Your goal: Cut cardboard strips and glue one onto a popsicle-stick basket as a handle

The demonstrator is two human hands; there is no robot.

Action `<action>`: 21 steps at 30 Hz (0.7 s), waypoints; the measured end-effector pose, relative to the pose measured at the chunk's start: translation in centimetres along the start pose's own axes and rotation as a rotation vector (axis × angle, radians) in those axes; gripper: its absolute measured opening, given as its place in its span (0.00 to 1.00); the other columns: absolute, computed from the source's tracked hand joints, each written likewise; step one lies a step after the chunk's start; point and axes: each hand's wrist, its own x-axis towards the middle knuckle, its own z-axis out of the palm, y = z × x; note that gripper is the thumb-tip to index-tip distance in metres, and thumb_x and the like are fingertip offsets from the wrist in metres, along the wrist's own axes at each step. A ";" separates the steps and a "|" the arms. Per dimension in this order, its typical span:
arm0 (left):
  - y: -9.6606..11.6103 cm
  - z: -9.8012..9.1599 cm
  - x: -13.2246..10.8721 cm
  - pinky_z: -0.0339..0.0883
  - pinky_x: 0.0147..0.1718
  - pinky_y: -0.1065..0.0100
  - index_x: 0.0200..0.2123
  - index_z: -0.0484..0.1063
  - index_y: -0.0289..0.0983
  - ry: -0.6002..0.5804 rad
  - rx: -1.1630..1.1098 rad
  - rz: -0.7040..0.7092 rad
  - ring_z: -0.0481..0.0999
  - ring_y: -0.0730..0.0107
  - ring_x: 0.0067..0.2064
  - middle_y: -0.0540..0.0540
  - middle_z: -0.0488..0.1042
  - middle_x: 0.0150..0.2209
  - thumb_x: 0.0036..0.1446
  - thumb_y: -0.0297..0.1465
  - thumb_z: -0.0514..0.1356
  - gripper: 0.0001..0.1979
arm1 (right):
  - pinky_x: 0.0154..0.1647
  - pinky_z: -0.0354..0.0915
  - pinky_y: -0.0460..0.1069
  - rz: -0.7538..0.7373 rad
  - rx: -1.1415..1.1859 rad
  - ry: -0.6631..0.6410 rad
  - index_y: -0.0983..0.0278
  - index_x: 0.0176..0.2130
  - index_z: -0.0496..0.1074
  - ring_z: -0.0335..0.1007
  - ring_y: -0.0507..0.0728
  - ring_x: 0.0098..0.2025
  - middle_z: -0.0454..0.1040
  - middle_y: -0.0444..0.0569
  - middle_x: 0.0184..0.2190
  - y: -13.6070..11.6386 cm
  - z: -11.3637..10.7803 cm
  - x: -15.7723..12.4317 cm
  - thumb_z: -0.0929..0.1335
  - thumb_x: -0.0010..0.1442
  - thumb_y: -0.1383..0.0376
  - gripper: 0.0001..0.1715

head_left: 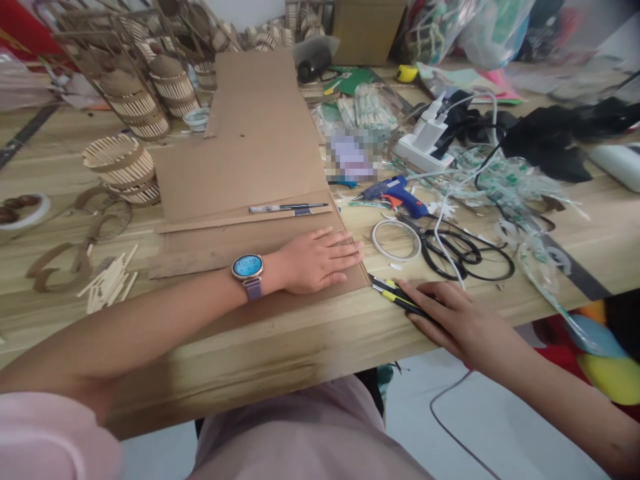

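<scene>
Head view: right hand (460,323), fingers together and flat, covers the knife (393,293). Its long axis is diagonal, with the tip pointing up-left at the cardboard (250,147), where the left hand (315,259) rests flat.

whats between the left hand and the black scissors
A white ring lies flat on the table between the left hand and the black scissors. The head view shows it.
</scene>
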 end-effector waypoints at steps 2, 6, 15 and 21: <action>0.1 -0.1 0.0 0.39 0.70 0.55 0.70 0.55 0.38 0.001 0.000 -0.002 0.47 0.60 0.73 0.47 0.53 0.71 0.73 0.41 0.42 0.27 | 0.45 0.75 0.52 -0.019 -0.026 0.029 0.64 0.66 0.64 0.75 0.59 0.44 0.74 0.55 0.42 -0.2 -0.1 -0.2 0.57 0.72 0.56 0.29; 0.3 -0.1 0.0 0.41 0.70 0.53 0.69 0.56 0.39 0.013 -0.004 -0.003 0.47 0.59 0.73 0.47 0.53 0.71 0.73 0.41 0.42 0.26 | 0.40 0.76 0.51 -0.040 -0.061 0.038 0.63 0.65 0.65 0.76 0.60 0.43 0.74 0.55 0.41 -0.3 -0.2 0.0 0.56 0.72 0.56 0.29; 0.3 0.0 0.0 0.43 0.70 0.52 0.69 0.56 0.38 0.006 0.004 -0.008 0.47 0.58 0.73 0.46 0.52 0.71 0.73 0.40 0.42 0.26 | 0.40 0.75 0.51 -0.135 -0.109 0.089 0.69 0.66 0.63 0.74 0.59 0.42 0.72 0.54 0.40 -0.9 -0.7 0.2 0.59 0.72 0.60 0.28; 0.2 0.1 0.1 0.42 0.70 0.52 0.69 0.56 0.39 0.017 -0.003 -0.008 0.47 0.59 0.73 0.47 0.52 0.72 0.73 0.40 0.42 0.26 | 0.41 0.73 0.52 -0.096 -0.124 0.101 0.65 0.72 0.51 0.73 0.59 0.41 0.72 0.54 0.41 -1.8 -0.2 -0.3 0.58 0.72 0.60 0.33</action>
